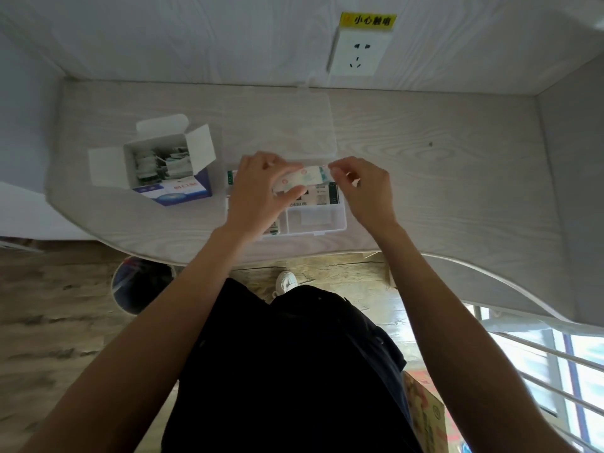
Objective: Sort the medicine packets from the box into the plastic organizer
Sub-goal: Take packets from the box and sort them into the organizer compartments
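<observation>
Head view: small white medicine packet with pink and teal print held over the clear plastic compartment organizer.
I see my left hand pinching its left end, my right hand pinching the right tip. Long axis runs left-right, directly above the compartments; the open white-and-blue cardboard box sits well to the left. The left hand looks to carry more of it.

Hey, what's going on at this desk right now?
A person is sorting medicine packets. Both hands hold a small stack of white paper packets above the clear plastic organizer: the left hand grips one end, the right hand pinches the other. The organizer's lid lies open behind it, and some packets already sit inside. The open white-and-blue cardboard box, to the left on the pale wood-grain desk, still has packets in it.
</observation>
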Tool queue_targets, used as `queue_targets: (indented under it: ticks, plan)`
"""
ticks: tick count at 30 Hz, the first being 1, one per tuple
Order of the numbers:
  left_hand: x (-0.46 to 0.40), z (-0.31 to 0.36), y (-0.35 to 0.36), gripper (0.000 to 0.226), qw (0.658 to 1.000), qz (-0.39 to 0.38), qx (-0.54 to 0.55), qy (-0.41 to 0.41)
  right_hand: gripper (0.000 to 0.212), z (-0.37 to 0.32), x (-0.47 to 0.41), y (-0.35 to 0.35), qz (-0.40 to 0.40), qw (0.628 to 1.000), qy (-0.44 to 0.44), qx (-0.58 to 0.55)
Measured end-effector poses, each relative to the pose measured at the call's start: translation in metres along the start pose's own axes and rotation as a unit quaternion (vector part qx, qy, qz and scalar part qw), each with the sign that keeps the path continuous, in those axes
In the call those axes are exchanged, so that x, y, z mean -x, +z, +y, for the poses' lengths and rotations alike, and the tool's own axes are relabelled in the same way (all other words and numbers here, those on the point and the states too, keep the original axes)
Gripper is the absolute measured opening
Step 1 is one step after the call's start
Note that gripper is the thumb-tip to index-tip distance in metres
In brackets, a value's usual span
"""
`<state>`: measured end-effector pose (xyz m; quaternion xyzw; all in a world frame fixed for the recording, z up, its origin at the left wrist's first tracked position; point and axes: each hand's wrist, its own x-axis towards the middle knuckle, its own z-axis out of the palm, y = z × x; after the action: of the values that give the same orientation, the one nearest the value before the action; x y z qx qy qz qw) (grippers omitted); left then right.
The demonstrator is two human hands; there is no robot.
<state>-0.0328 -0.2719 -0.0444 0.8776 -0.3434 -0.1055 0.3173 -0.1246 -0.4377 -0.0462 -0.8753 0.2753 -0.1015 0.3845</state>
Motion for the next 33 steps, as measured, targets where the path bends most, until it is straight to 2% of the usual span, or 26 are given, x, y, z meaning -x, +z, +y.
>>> queue_targets:
  ticks: [2,4,6,9,12,19,22,25,27,33]
  plan:
    - [-0.018,0.005,0.009,0.045,0.999,-0.003,-0.034,0.026,0.017,0.000,-0.006,-0.009,-0.021,0.991,0.075,-0.109]
    - [-0.030,0.007,0.017,0.043,0.998,-0.007,-0.053,0.034,0.020,0.001,-0.014,-0.011,-0.049,0.982,0.117,-0.137]
    - [-0.038,0.005,0.023,0.041,0.997,-0.019,-0.063,0.035,0.020,0.002,-0.020,-0.008,-0.046,0.980,0.133,-0.144]
    - [-0.042,0.001,0.026,0.049,0.997,-0.036,-0.064,0.028,0.013,0.004,-0.026,-0.001,-0.016,0.982,0.147,-0.119]
    - [-0.038,-0.006,0.021,0.039,0.999,-0.026,-0.038,0.008,0.013,0.006,-0.027,0.004,-0.014,0.989,0.148,-0.026]
    - [-0.034,-0.015,0.014,0.019,0.994,0.000,-0.097,0.041,0.020,-0.004,-0.031,0.015,-0.027,0.986,0.106,0.128]
    - [-0.038,-0.015,0.014,0.020,0.992,-0.021,-0.118,0.040,0.023,-0.001,-0.033,0.015,-0.035,0.984,0.078,0.158]
    - [-0.042,-0.016,0.016,0.022,0.987,-0.031,-0.146,0.054,0.011,0.004,-0.031,0.013,-0.005,0.983,-0.020,0.183]
    - [-0.043,-0.017,0.015,0.025,0.986,-0.033,-0.153,0.055,0.011,0.010,-0.029,0.011,0.005,0.976,-0.066,0.206]
    - [-0.046,-0.016,0.013,0.029,0.986,-0.043,-0.158,0.041,0.016,0.017,-0.022,0.017,-0.018,0.974,-0.094,0.204]
